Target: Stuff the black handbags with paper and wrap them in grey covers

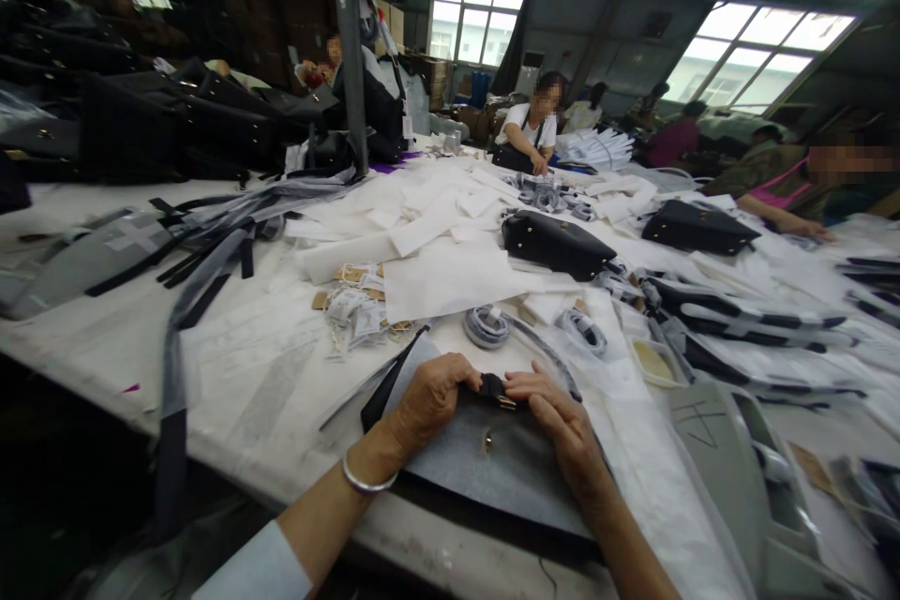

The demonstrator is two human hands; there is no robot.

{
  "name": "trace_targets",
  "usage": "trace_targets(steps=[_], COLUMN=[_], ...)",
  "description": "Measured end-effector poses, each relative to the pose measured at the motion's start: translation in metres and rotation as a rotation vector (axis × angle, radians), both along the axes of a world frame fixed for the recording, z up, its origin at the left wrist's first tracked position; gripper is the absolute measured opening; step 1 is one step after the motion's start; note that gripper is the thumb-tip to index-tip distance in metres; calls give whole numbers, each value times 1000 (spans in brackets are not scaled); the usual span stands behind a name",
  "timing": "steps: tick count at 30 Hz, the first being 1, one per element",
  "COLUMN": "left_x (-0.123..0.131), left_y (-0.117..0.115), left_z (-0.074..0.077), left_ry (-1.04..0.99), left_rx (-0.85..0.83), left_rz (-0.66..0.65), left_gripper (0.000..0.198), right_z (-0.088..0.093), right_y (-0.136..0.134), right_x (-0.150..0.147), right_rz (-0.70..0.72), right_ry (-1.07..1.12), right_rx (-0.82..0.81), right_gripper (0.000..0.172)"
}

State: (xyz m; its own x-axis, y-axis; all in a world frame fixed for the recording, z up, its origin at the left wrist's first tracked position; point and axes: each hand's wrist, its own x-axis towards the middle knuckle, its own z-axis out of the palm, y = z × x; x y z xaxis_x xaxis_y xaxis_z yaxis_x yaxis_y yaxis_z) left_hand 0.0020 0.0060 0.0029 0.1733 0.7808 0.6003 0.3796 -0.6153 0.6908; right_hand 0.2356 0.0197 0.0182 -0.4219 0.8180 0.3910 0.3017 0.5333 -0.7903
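A black bag covered with a greyish protective sheet [457, 464] lies at the table's near edge, a small gold-coloured metal fitting [487, 442] on its face. My left hand [432, 398], a silver bracelet on its wrist, has its fingers curled and pinches the left end of a short black strap [491, 384] near the bag's top. At the strap's right end, beside a gold-coloured metal piece [505, 402], rest the extended fingertips of my right hand [562, 417]. Its fingers are spread over the bag.
Wrapped strap coils [487, 326] and tags [358, 309] lie beyond the bag. White sheets [450, 277] cover the table's middle. Black bags are piled [175, 127] at the left, near a metal post [350, 47]. A person [527, 127] works across the table; another reaches in from the right.
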Motion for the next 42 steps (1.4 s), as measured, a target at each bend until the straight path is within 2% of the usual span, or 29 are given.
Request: trace_targets(steps=[3, 5, 8, 12, 15, 18, 20, 22, 26, 31, 34, 37, 42], left_x=[1, 2, 2, 3, 1, -2, -3, -5, -5, -3, -3, -1, 3], left_y=[0, 1, -1, -14, -31, -52, -65, -73, -78, -74, -75, -76, -73], left_z=[-1, -2, 2, 22, 41, 49, 47, 41, 26, 12, 6, 1, -3], left_ry=[-8, -6, -3, 19, 292, 663, 764, 755, 643, 551, 501, 478, 510], left_rx=[11, 19, 50, 155, 220, 68, -54, -110, -86, -21, -3, 4, -61], left_rz=[-5, 4, 33, 52, -132, -261, -246, -215, -168, -118, -86, 0, 41], left_gripper=[32, 31, 31, 29, 27, 21, 13, 9, 20, 21, 24, 30, 36], right_z=[0, -1, -2, -3, -3, 0, 1, 3, 1, -2, 1, 5, 3], right_y=[-11, -15, -15, -10, -10, -12, -13, -13, -13, -13, -14, -14, -10], right_x=[-7, -11, -15, -19, -22, -23, -21, -18, -12, -13, -12, -9, -10], right_rz=[-88, -85, 11, 100, 119, 123, 157, 206, 225, 186, 198, 230, 241], right_ry=[-106, -169, -188, -165, -180, -194, -225, -244, -211, -231, -274, -323, -423], right_rx=[289, 412, 441, 423, 416, 392, 348, 293, 217, 231, 177, 120, 155], right_gripper=[17, 27, 33, 24, 16, 15, 18, 21, 34, 16, 15, 16, 16])
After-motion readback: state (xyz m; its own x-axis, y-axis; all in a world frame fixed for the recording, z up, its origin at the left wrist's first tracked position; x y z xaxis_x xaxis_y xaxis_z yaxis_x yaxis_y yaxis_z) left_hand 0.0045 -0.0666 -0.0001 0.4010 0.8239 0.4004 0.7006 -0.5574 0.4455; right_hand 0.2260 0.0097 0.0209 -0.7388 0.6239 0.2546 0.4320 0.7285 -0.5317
